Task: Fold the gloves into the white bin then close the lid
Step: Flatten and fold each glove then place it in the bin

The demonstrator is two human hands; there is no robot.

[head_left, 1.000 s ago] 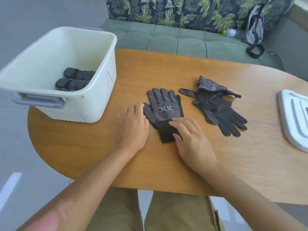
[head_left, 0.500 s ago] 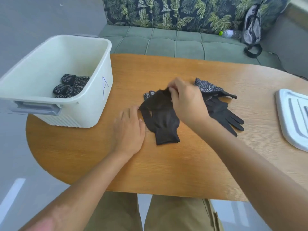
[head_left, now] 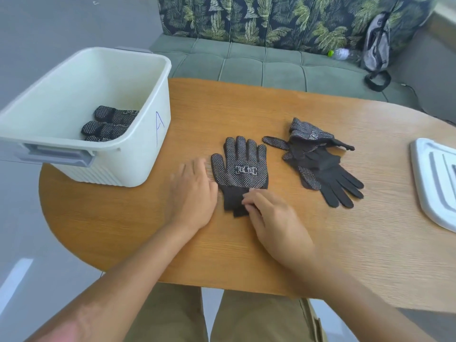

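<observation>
Your right hand (head_left: 274, 215) pinched the cuff of the dotted black glove (head_left: 240, 169), its grip curled on the fabric. Your left hand (head_left: 192, 191) lay flat, fingers spread, beside it. The glove lay palm-up on the surface (head_left: 246, 243), between the white bin (head_left: 148, 149) and the glove pile (head_left: 318, 161). Half a second earlier it was folded over; now it was flat again.
</observation>
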